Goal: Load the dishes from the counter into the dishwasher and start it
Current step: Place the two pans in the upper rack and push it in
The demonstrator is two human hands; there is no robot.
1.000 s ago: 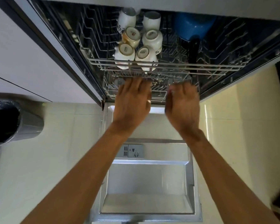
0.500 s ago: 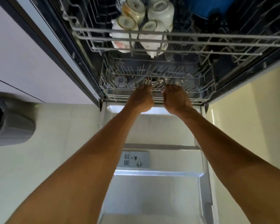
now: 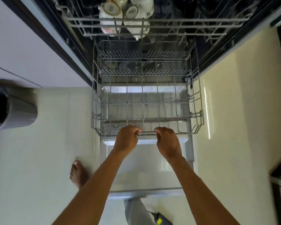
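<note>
The dishwasher stands open, its door (image 3: 146, 168) folded down flat below me. The grey wire lower rack (image 3: 196, 111) is drawn out over the door and holds no dishes that I can see. My left hand (image 3: 127, 140) and my right hand (image 3: 168, 142) both grip the rack's front rail, fingers curled over the wire, a hand's width apart. The upper rack (image 3: 185, 25) sits inside the machine with several white mugs (image 3: 125, 15) upside down at its left.
A grey bin with a black liner (image 3: 10, 109) stands on the pale floor at the left. White cabinet fronts (image 3: 23, 51) run along the upper left. My bare left foot (image 3: 79, 173) rests beside the door, and my trouser leg (image 3: 136, 211) shows at its end.
Both hands reached into the machine, took the lower rack's front rail and drew the rack out over the open door toward me.
</note>
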